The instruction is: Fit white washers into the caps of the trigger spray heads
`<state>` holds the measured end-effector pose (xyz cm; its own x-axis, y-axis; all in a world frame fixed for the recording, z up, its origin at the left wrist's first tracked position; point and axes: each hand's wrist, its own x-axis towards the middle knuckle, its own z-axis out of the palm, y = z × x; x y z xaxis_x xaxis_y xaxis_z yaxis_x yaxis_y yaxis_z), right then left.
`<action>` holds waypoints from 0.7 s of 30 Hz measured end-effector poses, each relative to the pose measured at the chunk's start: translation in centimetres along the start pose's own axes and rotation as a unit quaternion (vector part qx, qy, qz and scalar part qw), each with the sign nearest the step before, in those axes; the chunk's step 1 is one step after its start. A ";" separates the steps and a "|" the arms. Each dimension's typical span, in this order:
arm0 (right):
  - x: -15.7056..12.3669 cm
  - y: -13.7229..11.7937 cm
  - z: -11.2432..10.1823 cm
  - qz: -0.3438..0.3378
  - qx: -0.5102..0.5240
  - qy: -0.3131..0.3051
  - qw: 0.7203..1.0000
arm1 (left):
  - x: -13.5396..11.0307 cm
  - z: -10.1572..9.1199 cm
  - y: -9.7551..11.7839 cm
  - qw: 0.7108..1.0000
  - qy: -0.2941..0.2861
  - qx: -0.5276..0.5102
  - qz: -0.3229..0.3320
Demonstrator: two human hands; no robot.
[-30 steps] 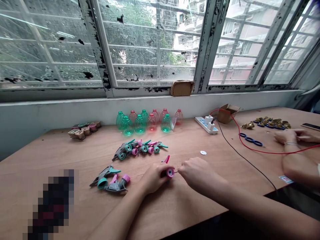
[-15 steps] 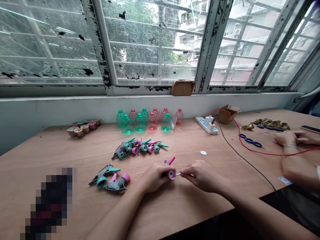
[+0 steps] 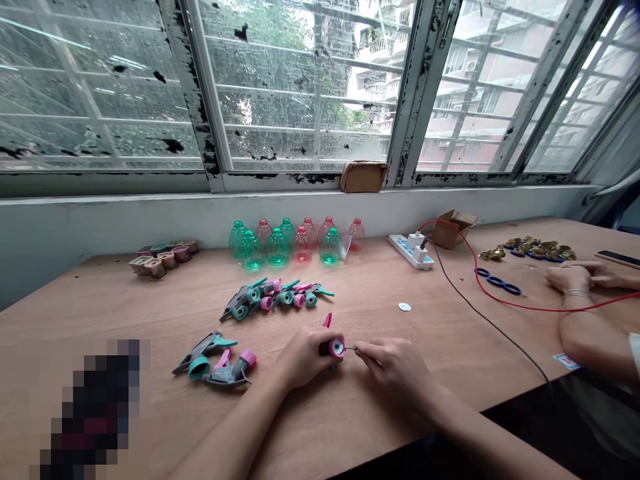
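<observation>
My left hand (image 3: pixel 306 357) is closed around a spray bottle trigger head (image 3: pixel 337 347) with a pink collar and pink lever. The collar's open end faces right. In my right hand (image 3: pixel 395 363), thumb and fingers pinch a thin metal rod-like tool (image 3: pixel 351 349), whose tip reaches the collar; what the tip does there is too small to tell. Left of my left hand lie a grey and pink trigger head (image 3: pixel 231 370) and a grey and teal trigger head (image 3: pixel 204 353). Behind them is a pile of several more trigger heads (image 3: pixel 280 297).
Several green and pink clear bottles (image 3: pixel 278 248) stand by the wall. A white power strip (image 3: pixel 411 252) has black and red cables. A co-worker's hands (image 3: pixel 575 275) rest at right near blue and gold parts (image 3: pixel 540 248). A white disc (image 3: pixel 405 307) lies centre-right; small blocks (image 3: pixel 163 259) sit at left.
My left hand has tilted the trigger head slightly, its lever now more upright. My right hand has shifted a little left and turned. The whole view has moved slightly.
</observation>
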<state>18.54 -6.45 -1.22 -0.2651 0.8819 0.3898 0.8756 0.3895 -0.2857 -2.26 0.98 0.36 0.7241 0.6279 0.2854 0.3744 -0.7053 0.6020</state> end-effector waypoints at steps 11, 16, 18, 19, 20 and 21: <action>0.1 0.4 0.5 0.015 0.189 0.019 0.982 | -0.1 0.2 0.1 0.998 0.023 -0.047 -0.023; 0.3 0.1 0.6 0.022 0.243 0.010 0.970 | -0.2 0.6 0.1 0.997 0.024 -0.064 -0.026; 0.5 -0.1 0.6 0.023 0.264 0.009 0.964 | -0.2 0.7 0.0 0.998 0.024 -0.061 -0.026; 0.6 -0.2 0.5 0.025 0.273 0.009 0.962 | -0.2 0.7 0.0 0.998 0.023 -0.059 -0.025; 0.6 -0.3 0.5 0.026 0.283 0.009 0.959 | -0.2 0.7 0.0 0.998 0.022 -0.057 -0.025; 0.7 -0.4 0.5 0.028 0.291 0.009 0.956 | -0.2 0.7 0.0 0.998 0.021 -0.057 -0.024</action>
<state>17.82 -5.85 -1.27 -0.2125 0.9035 0.3721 0.5144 0.4272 -0.7436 -2.03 0.62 -0.20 0.6814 0.6750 0.2829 0.3390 -0.6336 0.6954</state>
